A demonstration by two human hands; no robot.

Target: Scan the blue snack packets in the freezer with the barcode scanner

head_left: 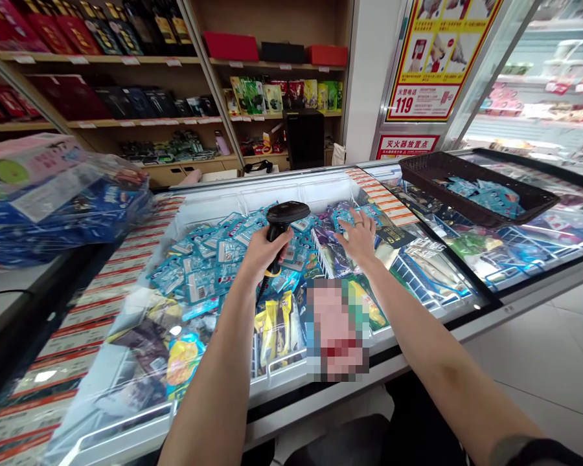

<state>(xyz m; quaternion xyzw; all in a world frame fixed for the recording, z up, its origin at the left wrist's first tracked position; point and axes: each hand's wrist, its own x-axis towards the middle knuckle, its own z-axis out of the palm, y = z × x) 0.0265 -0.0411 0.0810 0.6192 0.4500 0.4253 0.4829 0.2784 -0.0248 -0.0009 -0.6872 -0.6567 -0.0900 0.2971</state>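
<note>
My left hand (268, 251) is wrapped around the grip of a black barcode scanner (287, 212), held upright over the chest freezer (279, 380). Beyond and below it lies a heap of blue packets (208, 262) inside the freezer. With fingers spread, my right hand (359, 238) reaches over more blue packets (341, 213) farther right; whether the fingertips touch them I cannot tell. Yellow-wrapped ice creams (276, 323) lie nearer me, between my forearms. A pixelated patch hides part of the freezer's front.
A brown basket (476, 194) holding blue packets rests on the freezer at right. Plastic-wrapped boxes (63, 194) are stacked on the left. Price labels (90, 317) line the freezer's glass. Behind stand shelves (170, 120) of goods and a black monitor (304, 139).
</note>
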